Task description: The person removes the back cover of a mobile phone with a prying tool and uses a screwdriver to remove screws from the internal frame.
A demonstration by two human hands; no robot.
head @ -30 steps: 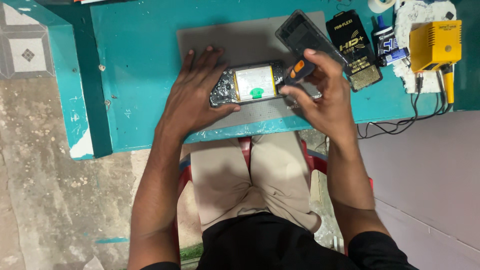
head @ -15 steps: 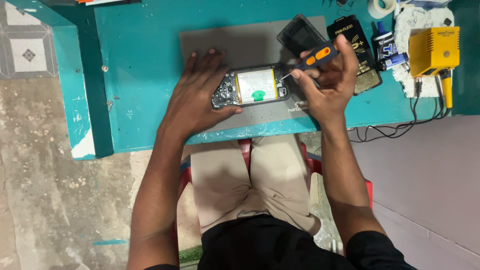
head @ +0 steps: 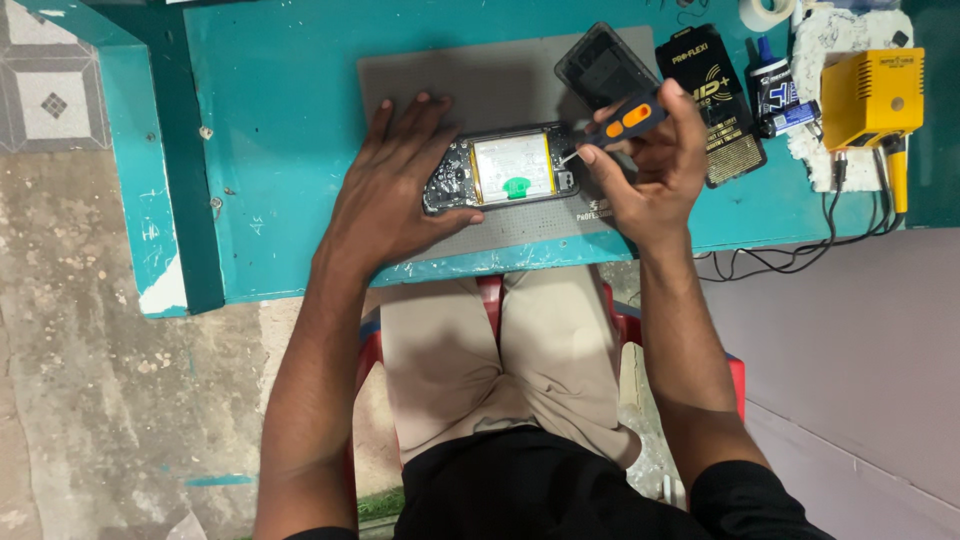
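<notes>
Moved down to the phone's right end: right hand (head: 650,170), fingers gripping an orange screwdriver (head: 615,125). Left hand (head: 395,195) pressed flat on the open phone (head: 515,168). Lying on a grey mat (head: 480,75), teal bench (head: 270,120), cracked concrete floor (head: 90,350) below.

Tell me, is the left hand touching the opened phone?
Touching. The head view shows the left hand pressed flat over the phone's left end, with the thumb along its lower edge.

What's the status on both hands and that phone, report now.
Left hand pins opened phone to mat. Right hand grips screwdriver, tip at phone's right end. Nothing obstructing.
</notes>
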